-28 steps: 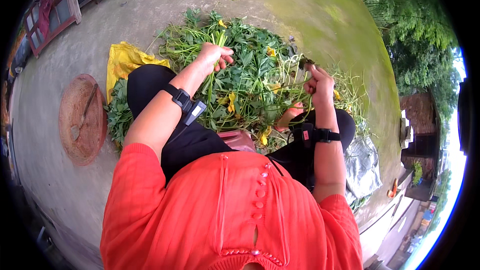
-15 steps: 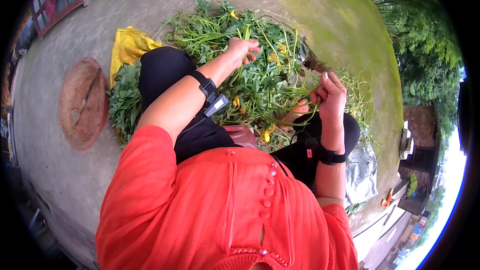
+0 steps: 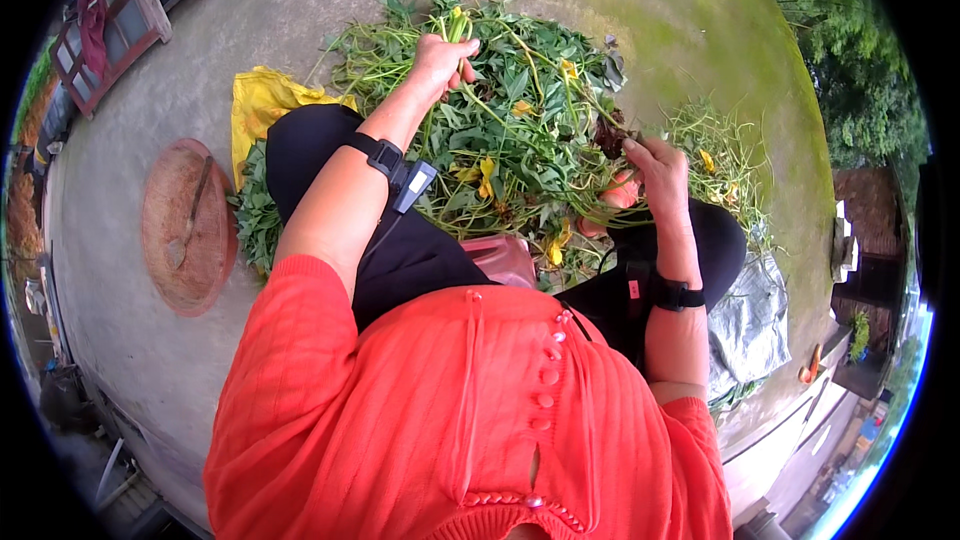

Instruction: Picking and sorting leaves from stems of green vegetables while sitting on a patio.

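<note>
A big heap of leafy green vines (image 3: 540, 130) with some yellowed leaves lies on the ground before me. My left hand (image 3: 440, 62) is closed over the far left part of the heap, gripping a small bunch of green stems (image 3: 458, 25) whose ends stick up past the fingers. At the heap's right side, my right hand (image 3: 660, 172) pinches a vine stem between thumb and fingers. Brown withered leaves (image 3: 610, 135) hang just left of those fingertips. A long pale stem runs across the heap between the hands; where it ends is hard to make out.
A reddish round basin (image 3: 188, 230) with a stick-like tool stands at left. Beside my left knee are a yellow cloth or sack (image 3: 262, 110) and more greens (image 3: 258, 205). Thin bare stems (image 3: 715, 140) lie at right, near a silvery sheet (image 3: 752, 325). A pink plastic piece (image 3: 505, 258) shows between my legs.
My left hand has moved left and farther away with the stem bunch. My right hand has shifted slightly in the view, its grip now by the brown leaves. The whole view has turned a little.
</note>
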The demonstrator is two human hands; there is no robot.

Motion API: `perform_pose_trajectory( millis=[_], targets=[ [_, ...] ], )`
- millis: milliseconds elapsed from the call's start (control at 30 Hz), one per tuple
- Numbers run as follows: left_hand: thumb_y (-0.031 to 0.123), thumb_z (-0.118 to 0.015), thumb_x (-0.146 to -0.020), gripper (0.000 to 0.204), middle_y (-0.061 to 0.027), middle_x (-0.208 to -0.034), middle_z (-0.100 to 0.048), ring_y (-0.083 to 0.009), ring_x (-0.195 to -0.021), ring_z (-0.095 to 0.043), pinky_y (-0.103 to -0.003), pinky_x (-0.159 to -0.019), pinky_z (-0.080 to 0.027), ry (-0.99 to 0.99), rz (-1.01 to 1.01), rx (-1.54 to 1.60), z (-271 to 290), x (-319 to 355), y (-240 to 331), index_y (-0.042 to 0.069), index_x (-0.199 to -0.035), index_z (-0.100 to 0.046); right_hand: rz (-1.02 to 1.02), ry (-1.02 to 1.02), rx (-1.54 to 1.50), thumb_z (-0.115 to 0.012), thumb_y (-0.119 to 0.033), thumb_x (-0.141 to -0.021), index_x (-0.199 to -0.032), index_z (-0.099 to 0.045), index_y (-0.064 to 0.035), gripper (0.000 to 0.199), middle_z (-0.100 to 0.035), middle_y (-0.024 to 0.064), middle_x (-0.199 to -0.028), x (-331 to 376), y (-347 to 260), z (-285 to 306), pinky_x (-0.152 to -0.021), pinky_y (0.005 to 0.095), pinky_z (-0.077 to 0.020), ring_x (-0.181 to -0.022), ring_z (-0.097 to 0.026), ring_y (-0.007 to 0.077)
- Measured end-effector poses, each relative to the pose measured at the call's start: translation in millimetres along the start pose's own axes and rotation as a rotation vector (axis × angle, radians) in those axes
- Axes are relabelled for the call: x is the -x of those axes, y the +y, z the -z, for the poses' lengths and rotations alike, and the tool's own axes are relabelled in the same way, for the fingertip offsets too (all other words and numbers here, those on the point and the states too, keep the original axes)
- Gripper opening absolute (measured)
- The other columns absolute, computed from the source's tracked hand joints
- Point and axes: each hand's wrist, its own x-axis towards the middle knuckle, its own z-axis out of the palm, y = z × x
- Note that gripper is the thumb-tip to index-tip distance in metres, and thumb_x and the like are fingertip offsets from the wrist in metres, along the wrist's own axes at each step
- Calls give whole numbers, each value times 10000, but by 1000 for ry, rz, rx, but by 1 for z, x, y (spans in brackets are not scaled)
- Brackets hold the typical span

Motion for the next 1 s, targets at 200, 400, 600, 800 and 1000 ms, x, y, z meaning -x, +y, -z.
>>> perform_pose_trajectory(
  millis=[200, 400, 600, 800, 1000],
  targets=[
    [155, -707, -781, 174, -75, -502, -572, -131, -369, -456, -287, -372, -334, 550, -119, -206, 41, -10, -6, -6, -752, -649, -61, 50, -276, -635, -132, -818, -788, -651, 15, 151, -544, -1, -608, -5, 7, 10, -429, 225, -312, -461, -413, 67],
    [240, -636, -861, 242, -76, -585, -616, -115, -397, -457, -238, -378, -309, 202, -57, -35, 60, -2, 0, -2, -872, -644, -254, 79, -576, -621, -141, -834, -742, -604, -2, 168, -537, 18, -622, -6, 1, 27, -384, 209, -310, -414, -389, 56],
    [254, -650, -854, 219, -16, -570, -579, -83, -477, -460, -226, -445, -323, -230, 113, 37, -26, 43, -6, 37, -871, -667, -355, -27, -706, -605, -152, -854, -853, -610, 16, 168, -548, 49, -677, -12, 0, 2, -398, 238, -356, -443, -444, 107],
    [153, -730, -785, 234, 36, -669, -529, -79, -560, -453, -244, -481, -333, -355, 235, 321, -66, 32, -23, 32, -978, -676, -387, -144, -831, -590, -154, -864, -959, -564, 15, 196, -611, 97, -769, -10, -11, -24, -399, 267, -381, -464, -509, 153],
    [104, -699, -803, 123, -33, -687, -598, -78, -477, -390, -262, -462, -339, -214, 226, 214, -78, 30, -21, 5, -831, -633, -392, -125, -820, -592, -156, -859, -956, -569, -3, 183, -606, 78, -778, -3, -15, -21, -400, 266, -374, -468, -507, 148]
  ],
)
